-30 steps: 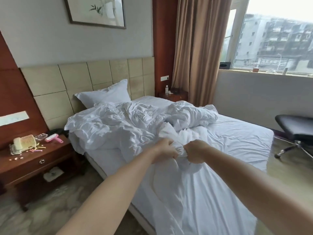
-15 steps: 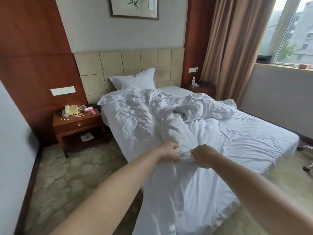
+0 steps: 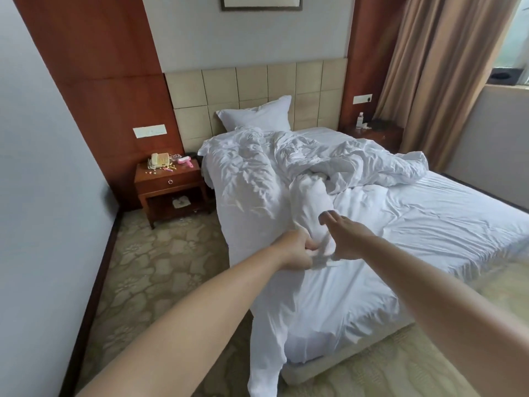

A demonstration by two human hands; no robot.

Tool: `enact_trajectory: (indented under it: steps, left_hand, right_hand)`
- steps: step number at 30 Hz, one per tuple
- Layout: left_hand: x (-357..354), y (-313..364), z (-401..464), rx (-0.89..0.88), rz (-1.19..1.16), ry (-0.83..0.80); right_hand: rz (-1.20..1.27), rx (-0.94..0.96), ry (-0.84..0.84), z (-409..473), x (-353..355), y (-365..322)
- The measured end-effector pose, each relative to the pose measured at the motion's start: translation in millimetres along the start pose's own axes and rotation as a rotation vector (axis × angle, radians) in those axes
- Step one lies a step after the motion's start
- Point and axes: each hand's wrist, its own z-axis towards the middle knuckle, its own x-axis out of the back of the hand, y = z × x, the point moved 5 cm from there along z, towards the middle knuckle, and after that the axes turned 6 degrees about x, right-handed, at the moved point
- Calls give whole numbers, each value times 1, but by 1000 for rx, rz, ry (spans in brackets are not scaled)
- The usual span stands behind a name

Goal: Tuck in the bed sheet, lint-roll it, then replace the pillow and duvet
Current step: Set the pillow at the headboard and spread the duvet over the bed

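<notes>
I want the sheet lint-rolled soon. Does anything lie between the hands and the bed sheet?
Yes. The crumpled white duvet covers the near-left and head part of the white bed sheet; the left hand grips it, the right hand is open beside it.

Picture (image 3: 261, 2) at top centre: only lower frame edge in shot. Window (image 3: 515, 38) upper right cut by edge, view outside washed out. Small items on nightstand (image 3: 169, 179) at left too small to identify. Duvet (image 3: 257, 196) hides left half of sheet (image 3: 443, 224). Left hand (image 3: 296, 250): fingertips buried in duvet fold. Both arms cut off at bottom edge.
</notes>
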Motion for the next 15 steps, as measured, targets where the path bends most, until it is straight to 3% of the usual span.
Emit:
enact_trajectory:
  steps: [2,5,8,11,15]
  left_hand:
    - [-23,-8,-5,-11,97,-37]
    - [-35,-23,-11,-14,128,-9]
    - [-39,-31,-12,-43,130,-7]
    - [-41,-35,-12,-37,94,9]
    - [-32,-35,-8,-10,131,181]
  right_hand:
    - [-112,100,-18,-2,-12,-8]
    - [-244,296,-175,3,-39,-36]
    - [-262,342,-212,12,-57,-51]
    - [-373,285,-177,14,-51,-46]
    - [-245,85,-112,-1,-37,-8]
